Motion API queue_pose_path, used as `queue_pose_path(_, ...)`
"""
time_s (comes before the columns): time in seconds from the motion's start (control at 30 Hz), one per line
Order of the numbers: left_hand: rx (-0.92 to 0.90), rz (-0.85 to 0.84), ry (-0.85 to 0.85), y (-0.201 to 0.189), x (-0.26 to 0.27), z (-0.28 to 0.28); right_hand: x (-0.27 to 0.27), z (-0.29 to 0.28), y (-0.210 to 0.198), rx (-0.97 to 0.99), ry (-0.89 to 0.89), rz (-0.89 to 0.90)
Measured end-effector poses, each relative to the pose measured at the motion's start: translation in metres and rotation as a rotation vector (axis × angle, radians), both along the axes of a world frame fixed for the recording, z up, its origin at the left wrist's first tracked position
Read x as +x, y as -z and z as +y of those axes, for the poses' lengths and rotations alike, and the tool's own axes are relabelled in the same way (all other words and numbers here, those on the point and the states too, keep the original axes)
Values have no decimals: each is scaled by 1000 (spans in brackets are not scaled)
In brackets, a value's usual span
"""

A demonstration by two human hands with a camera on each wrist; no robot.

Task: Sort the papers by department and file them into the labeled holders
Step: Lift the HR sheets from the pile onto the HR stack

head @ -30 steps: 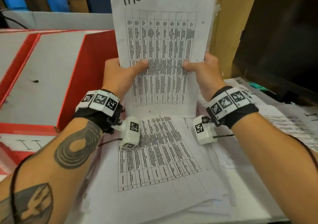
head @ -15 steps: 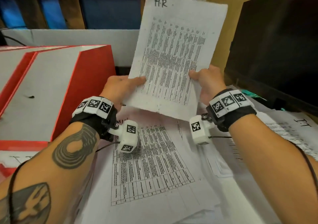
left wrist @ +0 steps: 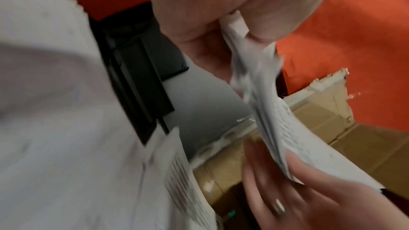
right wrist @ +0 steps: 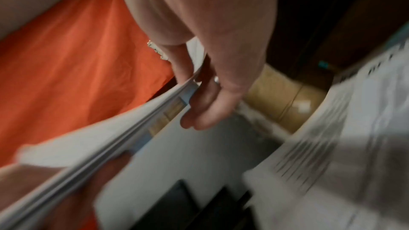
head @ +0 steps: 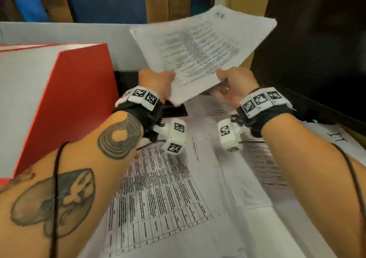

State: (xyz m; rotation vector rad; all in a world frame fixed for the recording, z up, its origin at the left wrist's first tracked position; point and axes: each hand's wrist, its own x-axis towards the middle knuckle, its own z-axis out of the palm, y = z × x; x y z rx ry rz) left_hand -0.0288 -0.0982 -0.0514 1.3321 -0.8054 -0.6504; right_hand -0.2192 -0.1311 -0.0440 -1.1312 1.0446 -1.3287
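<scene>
A thin stack of printed sheets, the HR papers (head: 200, 53), is held in the air and tilted to the right, blurred by motion. My left hand (head: 158, 81) grips its lower left edge, thumb on top. My right hand (head: 231, 85) pinches the lower right edge, thumb above and fingers below. The left wrist view shows the same stack (left wrist: 261, 97) pinched edge-on; the right wrist view shows the stack (right wrist: 124, 139) running between thumb and fingers. A red and white holder (head: 65, 103) stands at the left. More printed sheets (head: 162, 196) lie spread below my arms.
A sheet marked I-T (head: 336, 138) lies at the right. A black monitor (head: 316, 45) stands behind it. A small black object (head: 176, 111) sits under the held papers. A white wall panel (head: 69, 33) and a brown cardboard box (left wrist: 332, 116) stand behind.
The HR papers have swung from upright to a steep tilt toward the right. Both hands kept their hold and moved forward and right. The view has dropped lower.
</scene>
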Motion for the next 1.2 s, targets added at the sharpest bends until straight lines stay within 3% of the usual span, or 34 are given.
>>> queue_pose_path(0.07, 30, -181, -78, -4, 20, -11, -31, -9, 2, -33, -21, 274)
queue_pose_path(0.13, 50, -308, -103, -5, 38, -21, -60, -19, 5, -92, -38, 728)
queue_pose_path(0.2, 70, -391, -112, -2, 49, -31, -73, -29, 12, -106, -194, 1191)
queue_pose_path(0.27, 64, -435, -64, 1, 49, -39, -76, -41, 25, -55, -324, 1503)
queue_pose_path(0.43, 81, -570, -22, 14, 37, -62, -54, -68, 44, 23, -462, 1780)
queue_pose_path(0.57, 95, -584, 6, 22, 32, -81, -35, -89, 54, 12, -575, 1979)
queue_pose_path(0.83, 167, -601, 100, 37, 29, -110, -28, -99, 50, -28, -528, 2110)
queue_pose_path(0.97, 207, -569, 168, 43, 31, -114, -40, -92, 40, -72, -500, 1919)
queue_pose_path(1.07, 242, -557, 243, 44, 24, -115, -55, -94, 32, -182, -343, 1749)
queue_pose_path(1.2, 289, -529, 332, 44, 4, -117, -72, -95, 27, -132, -233, 1562)
